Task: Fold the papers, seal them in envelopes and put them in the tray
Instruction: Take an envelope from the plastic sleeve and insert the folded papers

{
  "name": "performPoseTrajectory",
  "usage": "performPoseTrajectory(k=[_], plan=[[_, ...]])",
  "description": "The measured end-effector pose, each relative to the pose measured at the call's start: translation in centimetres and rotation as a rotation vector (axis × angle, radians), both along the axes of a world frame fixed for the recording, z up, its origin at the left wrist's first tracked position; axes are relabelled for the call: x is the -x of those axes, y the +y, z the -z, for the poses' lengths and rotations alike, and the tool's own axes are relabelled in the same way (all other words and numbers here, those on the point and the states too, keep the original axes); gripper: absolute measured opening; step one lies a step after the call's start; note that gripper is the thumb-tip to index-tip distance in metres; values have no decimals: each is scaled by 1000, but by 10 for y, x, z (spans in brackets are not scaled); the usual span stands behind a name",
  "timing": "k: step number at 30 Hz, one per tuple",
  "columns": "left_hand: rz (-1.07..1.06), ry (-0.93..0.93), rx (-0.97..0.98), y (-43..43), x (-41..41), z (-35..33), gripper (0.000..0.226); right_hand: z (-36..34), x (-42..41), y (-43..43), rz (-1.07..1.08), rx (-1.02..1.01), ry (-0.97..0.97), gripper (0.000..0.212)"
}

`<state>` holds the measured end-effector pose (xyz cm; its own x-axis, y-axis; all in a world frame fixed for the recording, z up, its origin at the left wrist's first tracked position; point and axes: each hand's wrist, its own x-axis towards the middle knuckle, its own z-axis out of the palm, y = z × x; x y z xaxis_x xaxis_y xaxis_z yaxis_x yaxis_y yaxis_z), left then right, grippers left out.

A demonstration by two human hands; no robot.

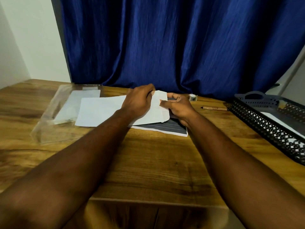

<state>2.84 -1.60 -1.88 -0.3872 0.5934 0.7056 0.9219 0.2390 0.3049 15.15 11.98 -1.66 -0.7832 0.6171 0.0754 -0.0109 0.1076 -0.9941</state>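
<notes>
A white envelope (102, 111) lies across the middle of the wooden table (156, 162), partly on a stack of dark lined papers (171, 127). My left hand (138, 101) grips the envelope's right end, fingers curled over its top edge. My right hand (179, 106) pinches a white folded paper (160, 96) at the envelope's mouth; how far the paper is inside I cannot tell. The black mesh tray (264, 123) stands at the right edge with a white envelope (283, 124) lying in it.
A clear plastic sleeve (54, 116) holding more white envelopes lies at the left. A small tape roll (193, 97) and a brown pen (214, 108) lie between my right hand and the tray. A blue curtain (165, 43) hangs behind the table.
</notes>
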Motion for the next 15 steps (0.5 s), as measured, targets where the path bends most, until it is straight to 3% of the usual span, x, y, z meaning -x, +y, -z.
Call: performPoseTrajectory(k=[8,12,15], plan=[[71,-91,-30,0,-1,4,18,-1,0,1,54,-63,-84,51],[40,-201,68,2,0,12,8,-6,-8,8,40,-127,-175,26],[-13,-200,207,4,-6,16,38,5,-5,15,183,-330,-195,13]])
